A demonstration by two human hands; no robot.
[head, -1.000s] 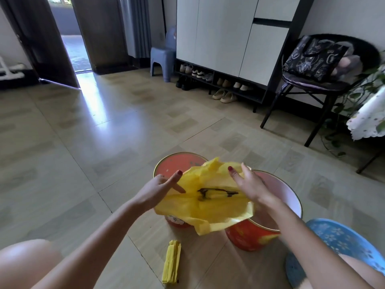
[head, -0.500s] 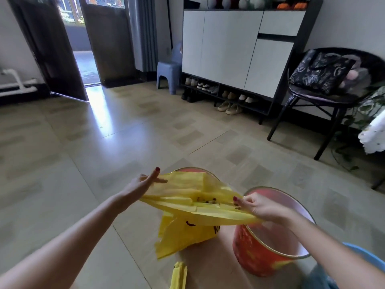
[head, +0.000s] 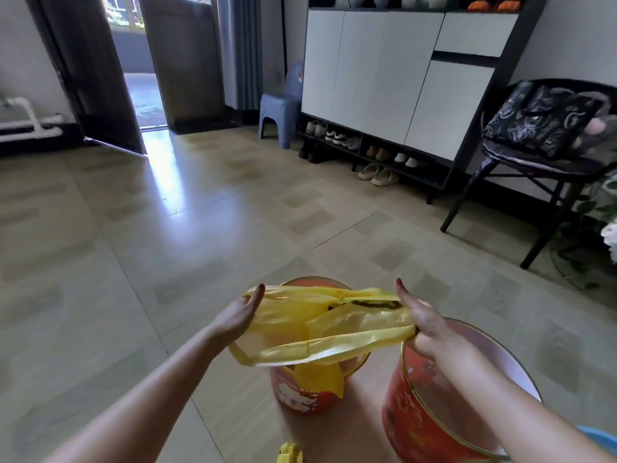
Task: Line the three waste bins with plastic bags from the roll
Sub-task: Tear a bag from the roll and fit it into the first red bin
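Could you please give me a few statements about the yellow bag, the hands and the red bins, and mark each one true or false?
1. Both hands are stretching the yellow bag open. True: the left hand and the right hand spread its mouth apart.
2. The bag is held over the left red bin. True.
3. The right red bin already has a yellow liner. False: its pale inside shows no bag.
4. The yellow bag roll lies inside a bin. False: it lies on the floor near the bottom edge.
5. The blue stool stands between the bins. False: it stands far back beside the shoe cabinet.
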